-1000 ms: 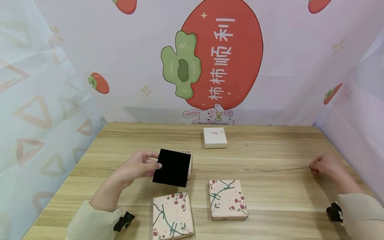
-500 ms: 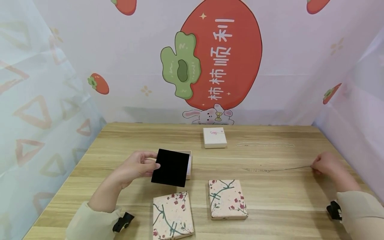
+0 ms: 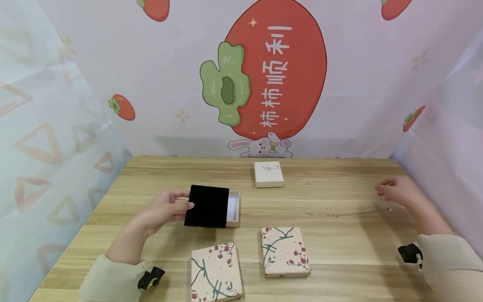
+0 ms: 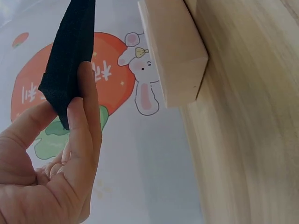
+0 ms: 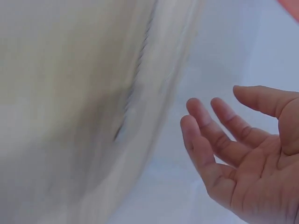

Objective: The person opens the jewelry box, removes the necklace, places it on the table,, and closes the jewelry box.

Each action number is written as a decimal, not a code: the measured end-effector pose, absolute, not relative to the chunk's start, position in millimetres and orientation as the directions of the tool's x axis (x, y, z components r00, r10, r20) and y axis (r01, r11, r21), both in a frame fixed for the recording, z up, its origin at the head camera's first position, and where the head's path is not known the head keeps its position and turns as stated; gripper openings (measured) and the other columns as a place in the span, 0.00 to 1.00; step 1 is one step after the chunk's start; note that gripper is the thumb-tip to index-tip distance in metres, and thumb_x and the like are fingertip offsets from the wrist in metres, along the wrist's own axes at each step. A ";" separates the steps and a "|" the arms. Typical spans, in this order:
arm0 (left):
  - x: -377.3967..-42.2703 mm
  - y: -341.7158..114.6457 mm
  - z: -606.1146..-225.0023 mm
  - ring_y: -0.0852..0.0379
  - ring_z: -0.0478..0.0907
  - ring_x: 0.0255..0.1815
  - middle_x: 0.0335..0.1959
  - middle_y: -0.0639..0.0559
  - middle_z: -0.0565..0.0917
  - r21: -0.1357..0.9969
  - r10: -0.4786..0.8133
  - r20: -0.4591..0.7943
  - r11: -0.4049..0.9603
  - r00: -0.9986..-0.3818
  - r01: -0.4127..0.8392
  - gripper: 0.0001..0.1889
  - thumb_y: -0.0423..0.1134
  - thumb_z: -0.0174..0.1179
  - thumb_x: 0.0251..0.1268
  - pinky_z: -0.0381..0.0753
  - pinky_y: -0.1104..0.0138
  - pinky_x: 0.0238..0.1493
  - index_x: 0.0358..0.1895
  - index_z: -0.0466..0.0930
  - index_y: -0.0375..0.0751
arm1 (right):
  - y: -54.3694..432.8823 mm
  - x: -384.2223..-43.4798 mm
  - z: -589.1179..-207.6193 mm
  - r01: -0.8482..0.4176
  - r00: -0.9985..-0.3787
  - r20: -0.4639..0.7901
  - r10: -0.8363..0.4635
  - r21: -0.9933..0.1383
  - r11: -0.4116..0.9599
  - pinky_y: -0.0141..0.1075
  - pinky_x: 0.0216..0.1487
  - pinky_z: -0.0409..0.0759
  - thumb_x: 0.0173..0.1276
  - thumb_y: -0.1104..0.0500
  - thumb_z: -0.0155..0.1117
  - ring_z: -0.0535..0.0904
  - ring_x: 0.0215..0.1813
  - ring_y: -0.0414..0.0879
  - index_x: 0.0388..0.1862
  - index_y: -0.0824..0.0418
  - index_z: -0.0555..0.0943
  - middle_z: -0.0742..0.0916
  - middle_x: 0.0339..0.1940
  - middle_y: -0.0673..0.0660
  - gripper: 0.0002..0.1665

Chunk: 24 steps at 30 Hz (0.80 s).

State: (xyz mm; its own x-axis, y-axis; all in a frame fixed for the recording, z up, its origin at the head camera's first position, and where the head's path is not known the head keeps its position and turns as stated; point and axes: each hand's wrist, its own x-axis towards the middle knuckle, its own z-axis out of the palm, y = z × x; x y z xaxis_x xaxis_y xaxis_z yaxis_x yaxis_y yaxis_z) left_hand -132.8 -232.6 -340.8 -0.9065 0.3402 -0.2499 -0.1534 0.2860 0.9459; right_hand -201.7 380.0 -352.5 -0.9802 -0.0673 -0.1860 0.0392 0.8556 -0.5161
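In the head view my left hand [image 3: 166, 209] pinches a thin black square pad [image 3: 207, 206] at its left edge. The left wrist view shows the pad [image 4: 70, 60] edge-on between thumb and fingers. Behind and partly under it in the head view is an open pale box [image 3: 239, 209] with a white inside, its left part hidden. My right hand [image 3: 400, 193] holds nothing, its fingers loosely bent and spread in the right wrist view. It hovers between the right ends of two thin necklaces: a silvery one [image 3: 336, 180] farther back and a darker chain [image 3: 324, 214] nearer.
Two floral cardboard pieces [image 3: 216, 270], one of them a flat box or lid [image 3: 284, 251], lie at the front of the wooden table [image 3: 347, 268]. A small white box [image 3: 268, 174] stands at the back, before a printed cloth backdrop [image 3: 170, 84].
My right hand has let go of the darker chain's right end and moved back toward the silvery necklace. My left hand has shifted slightly left with the pad, uncovering more of the open box.
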 end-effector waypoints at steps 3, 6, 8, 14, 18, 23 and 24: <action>-133.8 -235.2 -342.3 0.47 0.77 0.63 0.64 0.31 0.75 0.940 0.318 -0.260 0.301 -0.912 -0.163 0.33 0.38 0.55 0.73 0.81 0.59 0.59 0.72 0.56 0.22 | 352.4 -205.7 -348.7 -0.016 -0.989 -0.118 -0.087 -0.503 0.864 0.52 0.41 0.82 0.79 0.53 0.50 0.83 0.44 0.64 0.59 0.81 0.72 0.84 0.48 0.76 0.29; -134.8 -238.2 -344.2 0.44 0.74 0.65 0.69 0.26 0.69 0.939 0.306 -0.262 0.301 -0.915 -0.168 0.35 0.38 0.55 0.73 0.81 0.59 0.60 0.73 0.52 0.21 | 320.1 -210.7 -344.4 -0.068 -0.990 -0.074 -0.119 -0.492 0.868 0.53 0.43 0.81 0.79 0.51 0.51 0.81 0.49 0.67 0.60 0.76 0.74 0.82 0.52 0.76 0.28; -135.7 -240.8 -345.6 0.45 0.76 0.64 0.68 0.26 0.69 0.941 0.308 -0.258 0.296 -0.916 -0.166 0.35 0.38 0.55 0.73 0.81 0.61 0.59 0.73 0.51 0.20 | 296.4 -214.3 -340.5 -0.112 -0.986 -0.050 -0.159 -0.504 0.856 0.54 0.45 0.81 0.78 0.52 0.52 0.79 0.52 0.69 0.60 0.75 0.75 0.82 0.53 0.76 0.27; -141.8 -247.8 -350.6 0.55 0.79 0.59 0.68 0.27 0.70 0.946 0.293 -0.265 0.263 -0.919 -0.189 0.37 0.39 0.55 0.74 0.81 0.67 0.58 0.75 0.49 0.21 | 221.6 -223.6 -332.8 -0.266 -0.949 0.025 -0.315 -0.601 0.754 0.54 0.50 0.83 0.74 0.58 0.58 0.81 0.53 0.67 0.57 0.76 0.76 0.84 0.50 0.73 0.23; -145.6 -251.8 -353.5 0.48 0.75 0.65 0.72 0.25 0.63 0.944 0.285 -0.280 0.257 -0.917 -0.208 0.39 0.40 0.55 0.74 0.80 0.66 0.60 0.76 0.46 0.22 | 176.4 -228.0 -330.7 -0.292 -0.919 -0.012 -0.393 -0.649 0.703 0.51 0.52 0.83 0.73 0.58 0.59 0.81 0.55 0.65 0.62 0.76 0.74 0.84 0.53 0.72 0.26; -147.4 -255.6 -358.5 0.48 0.75 0.66 0.73 0.24 0.60 0.940 0.278 -0.292 0.258 -0.915 -0.222 0.37 0.40 0.53 0.76 0.80 0.65 0.61 0.75 0.46 0.21 | 128.7 -230.0 -332.8 -0.325 -0.866 -0.099 -0.490 -0.632 0.703 0.47 0.53 0.83 0.71 0.54 0.63 0.81 0.54 0.58 0.64 0.73 0.73 0.83 0.54 0.68 0.30; -147.7 -255.8 -359.5 0.50 0.76 0.65 0.73 0.24 0.61 0.941 0.280 -0.293 0.255 -0.914 -0.223 0.37 0.40 0.53 0.76 0.80 0.65 0.60 0.75 0.46 0.21 | 121.2 -230.6 -334.2 -0.334 -0.854 -0.120 -0.506 -0.621 0.709 0.46 0.54 0.83 0.71 0.53 0.63 0.81 0.53 0.57 0.64 0.72 0.74 0.83 0.54 0.67 0.30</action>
State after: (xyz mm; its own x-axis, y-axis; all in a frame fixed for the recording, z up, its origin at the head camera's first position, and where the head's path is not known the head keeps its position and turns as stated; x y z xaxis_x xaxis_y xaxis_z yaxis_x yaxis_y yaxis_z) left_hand -147.7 -255.8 -359.5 -0.9144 0.2795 -0.2928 -0.2234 0.2546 0.9409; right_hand -230.6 121.2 -334.2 -0.8540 -0.5064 -0.1195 -0.3337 0.7093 -0.6209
